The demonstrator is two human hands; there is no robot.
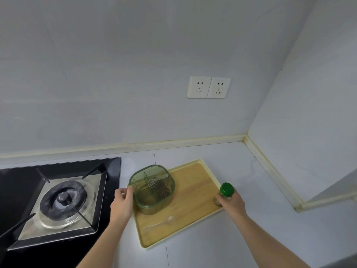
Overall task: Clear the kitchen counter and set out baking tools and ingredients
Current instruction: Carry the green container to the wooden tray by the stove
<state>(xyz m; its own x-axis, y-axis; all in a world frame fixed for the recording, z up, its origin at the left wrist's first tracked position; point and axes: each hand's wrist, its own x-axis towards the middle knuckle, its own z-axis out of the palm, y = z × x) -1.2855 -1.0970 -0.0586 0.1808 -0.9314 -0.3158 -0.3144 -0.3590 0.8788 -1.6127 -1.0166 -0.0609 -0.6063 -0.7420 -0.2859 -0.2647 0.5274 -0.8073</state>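
A pale grey-white kitchen counter (222, 238) runs into a corner under plain light walls, edged by a yellowed cream sealing strip (135, 145); a pair of white wall sockets (209, 87) sits on the back wall above it. At the far left a black glass gas hob (63, 200) is set into the counter, its round burner ringed by a steel plate and dark pan supports. Just right of the hob, the left hand (122, 203) reaches forward with fingers curled against the left wall of a translucent green, rounded-square plastic box with inner dividers (152, 187), gripping its rim; small dark round bits lie in one compartment. The box stands on the near-left part of a rectangular wooden tray with a cream rim (193, 182), which lies aslant on the counter. At the tray's right edge, the right hand (230, 201) wraps around a small clear jar with a green screw cap (226, 189), upright, its base at the rim.
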